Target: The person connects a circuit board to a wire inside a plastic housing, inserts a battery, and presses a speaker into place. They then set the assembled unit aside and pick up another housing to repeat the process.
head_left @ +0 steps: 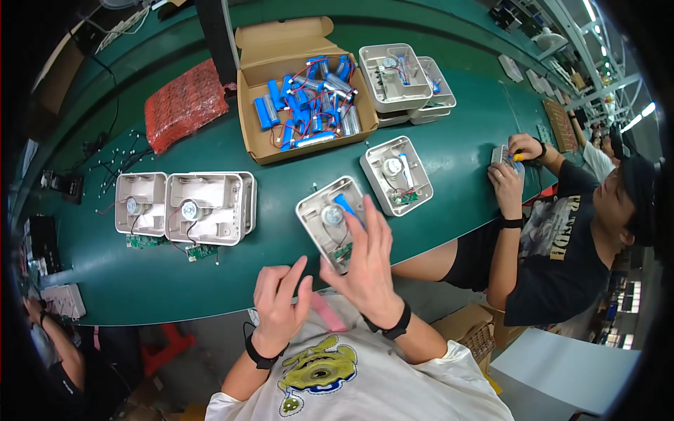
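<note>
Just beyond my hands, a white plastic housing (316,208) sits at a slant, with a round speaker (333,215), a blue battery cell (344,203) and a green circuit board inside. My right hand (366,270) spans its near right corner, thumb at the near edge and long fingers over the right rim and the battery. The fingers hide part of the inside. My left hand (279,298) hovers by the table edge, left of the housing and apart from it. Its index finger and thumb stand apart, the other fingers are bent, and nothing shows between them.
Another fitted housing (396,175) lies to the right. Open housings (211,209) with dangling boards stand left. A cardboard box (263,149) of wired blue cells is behind, flanked by red bubble wrap (186,102) and stacked housings (395,77). A co-worker (554,224) works at right.
</note>
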The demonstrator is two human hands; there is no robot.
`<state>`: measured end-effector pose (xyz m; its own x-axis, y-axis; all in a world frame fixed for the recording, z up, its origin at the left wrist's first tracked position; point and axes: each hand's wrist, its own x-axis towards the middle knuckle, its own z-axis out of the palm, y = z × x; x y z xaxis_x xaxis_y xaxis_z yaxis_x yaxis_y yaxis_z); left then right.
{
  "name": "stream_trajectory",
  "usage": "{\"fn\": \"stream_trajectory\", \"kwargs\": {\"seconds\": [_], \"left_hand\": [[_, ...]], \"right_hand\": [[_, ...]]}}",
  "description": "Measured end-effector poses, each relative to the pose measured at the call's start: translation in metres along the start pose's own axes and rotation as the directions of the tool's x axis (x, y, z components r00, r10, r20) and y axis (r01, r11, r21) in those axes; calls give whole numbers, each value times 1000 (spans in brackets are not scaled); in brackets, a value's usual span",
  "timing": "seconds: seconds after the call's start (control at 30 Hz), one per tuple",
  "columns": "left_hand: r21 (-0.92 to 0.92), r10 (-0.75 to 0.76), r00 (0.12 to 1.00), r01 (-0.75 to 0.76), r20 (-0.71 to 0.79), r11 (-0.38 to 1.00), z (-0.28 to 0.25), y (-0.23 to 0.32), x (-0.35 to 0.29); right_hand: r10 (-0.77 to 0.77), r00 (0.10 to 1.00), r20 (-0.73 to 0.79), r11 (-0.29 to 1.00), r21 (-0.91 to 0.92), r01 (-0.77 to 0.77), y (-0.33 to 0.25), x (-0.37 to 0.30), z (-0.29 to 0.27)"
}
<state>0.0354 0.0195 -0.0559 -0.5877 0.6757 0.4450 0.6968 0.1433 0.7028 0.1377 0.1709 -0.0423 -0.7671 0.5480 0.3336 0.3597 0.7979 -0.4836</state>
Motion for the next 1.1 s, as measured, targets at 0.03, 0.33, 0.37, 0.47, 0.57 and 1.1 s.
{"fn": "stream_trajectory", "kwargs": {"seconds": [0.03,0.33,0.37,0.47,0.57,1.1], "left_hand": [[8,-16,1000,16,2,1000,0,-4,0],[29,-39,999,38,10,999,2,-11,-1],[12,-11,1000,11,3,1000,-2,-13,-1],[96,49,993,-39,-106,995,-31,-11,3],[220,67,970,-15,-233,975,-68,-18,11],[-581,-700,677,483,-227,655,-78,-82,0]], "right_hand": [[-20,999,-38,1000,23,20,4,3,-4],[-2,1000,-31,994,-108,-1,39,25,-1],[12,998,-56,988,-155,-21,49,23,-4],[4,994,-107,977,-209,-26,74,27,-11],[14,994,-108,976,-214,-37,101,34,-23],[-427,877,222,842,451,296,-43,119,23]]}}
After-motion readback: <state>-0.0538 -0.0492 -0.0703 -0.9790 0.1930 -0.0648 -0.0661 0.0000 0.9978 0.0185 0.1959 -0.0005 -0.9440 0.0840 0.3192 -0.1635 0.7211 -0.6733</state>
